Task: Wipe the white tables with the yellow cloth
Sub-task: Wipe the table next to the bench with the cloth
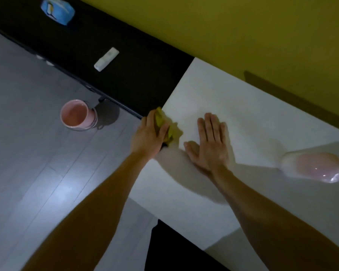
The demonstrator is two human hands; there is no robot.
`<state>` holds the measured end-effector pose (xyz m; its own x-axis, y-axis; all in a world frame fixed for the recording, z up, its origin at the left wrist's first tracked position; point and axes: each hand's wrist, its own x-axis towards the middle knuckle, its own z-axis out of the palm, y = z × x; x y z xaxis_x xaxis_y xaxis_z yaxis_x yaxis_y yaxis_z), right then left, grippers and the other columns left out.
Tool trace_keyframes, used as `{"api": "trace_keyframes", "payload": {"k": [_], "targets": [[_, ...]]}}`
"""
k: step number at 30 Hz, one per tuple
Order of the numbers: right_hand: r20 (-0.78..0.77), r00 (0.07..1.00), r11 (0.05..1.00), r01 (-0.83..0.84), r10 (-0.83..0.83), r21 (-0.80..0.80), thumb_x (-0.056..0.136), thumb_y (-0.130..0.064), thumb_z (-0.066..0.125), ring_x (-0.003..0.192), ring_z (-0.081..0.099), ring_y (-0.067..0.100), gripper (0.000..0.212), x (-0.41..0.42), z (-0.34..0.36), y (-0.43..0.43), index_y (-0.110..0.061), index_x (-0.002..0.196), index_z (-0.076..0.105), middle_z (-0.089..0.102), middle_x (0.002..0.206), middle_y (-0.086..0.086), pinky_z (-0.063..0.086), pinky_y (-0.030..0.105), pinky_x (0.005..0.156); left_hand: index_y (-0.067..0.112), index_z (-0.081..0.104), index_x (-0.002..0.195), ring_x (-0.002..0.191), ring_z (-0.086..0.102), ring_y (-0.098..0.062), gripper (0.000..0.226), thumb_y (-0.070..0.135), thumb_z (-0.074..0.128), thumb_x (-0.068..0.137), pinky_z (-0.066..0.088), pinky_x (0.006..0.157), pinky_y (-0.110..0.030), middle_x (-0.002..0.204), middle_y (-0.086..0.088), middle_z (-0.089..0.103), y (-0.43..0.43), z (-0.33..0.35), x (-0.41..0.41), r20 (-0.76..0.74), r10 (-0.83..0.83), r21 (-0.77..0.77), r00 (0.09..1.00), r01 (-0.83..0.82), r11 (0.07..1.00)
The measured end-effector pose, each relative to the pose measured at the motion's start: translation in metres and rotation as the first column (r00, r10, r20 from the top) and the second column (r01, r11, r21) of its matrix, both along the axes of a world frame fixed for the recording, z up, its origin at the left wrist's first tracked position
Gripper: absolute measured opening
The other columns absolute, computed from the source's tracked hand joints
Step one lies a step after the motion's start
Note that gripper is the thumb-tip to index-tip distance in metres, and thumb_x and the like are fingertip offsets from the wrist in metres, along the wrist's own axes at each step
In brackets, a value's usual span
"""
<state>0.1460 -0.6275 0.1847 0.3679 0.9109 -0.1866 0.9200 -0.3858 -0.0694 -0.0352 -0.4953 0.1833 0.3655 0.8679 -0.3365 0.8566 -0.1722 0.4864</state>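
Note:
The white table (243,118) runs from the centre to the right of the head view. Its left edge meets a black surface. My left hand (149,135) grips the crumpled yellow cloth (173,132) at that left edge of the table, near the corner. My right hand (209,141) lies flat on the tabletop just right of the cloth, palm down, fingers spread, holding nothing.
A pink, glossy rounded object (313,167) sits on the table at the right. A pink bucket (76,116) stands on the grey floor to the left. On the black surface (137,79) lie a white remote (106,59) and a blue pack (57,10). A yellow wall is behind.

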Motion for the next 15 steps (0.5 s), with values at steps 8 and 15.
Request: {"api": "trace_keyframes", "payload": {"k": [8,15], "targets": [[0.095,0.995,0.999,-0.042,0.043,-0.012,0.108,-0.067,0.006,0.167,-0.015,0.032,0.086,-0.003,0.007,-0.001,-0.011,0.173,0.002,-0.010,0.180,0.016,0.000,0.056,0.135,0.044,0.023,0.154,0.111,0.070,-0.035,0.069,0.086,0.020,0.099,0.058,0.097,-0.053,0.148,-0.004,0.057,-0.052,0.012,-0.100,-0.106,0.032,-0.066,0.994,-0.039,0.997],[0.025,1.000,0.996,-0.012,0.010,0.086,0.109,-0.068,0.026,0.169,0.000,0.030,0.084,0.000,-0.006,0.002,-0.011,0.171,0.024,0.010,0.181,0.013,0.004,0.055,0.136,0.035,0.023,0.164,0.118,0.062,-0.032,0.070,0.074,0.033,0.107,0.040,0.089,-0.040,0.144,-0.004,0.052,0.019,-0.011,0.024,-0.032,0.017,0.067,0.999,-0.014,0.998]]}}
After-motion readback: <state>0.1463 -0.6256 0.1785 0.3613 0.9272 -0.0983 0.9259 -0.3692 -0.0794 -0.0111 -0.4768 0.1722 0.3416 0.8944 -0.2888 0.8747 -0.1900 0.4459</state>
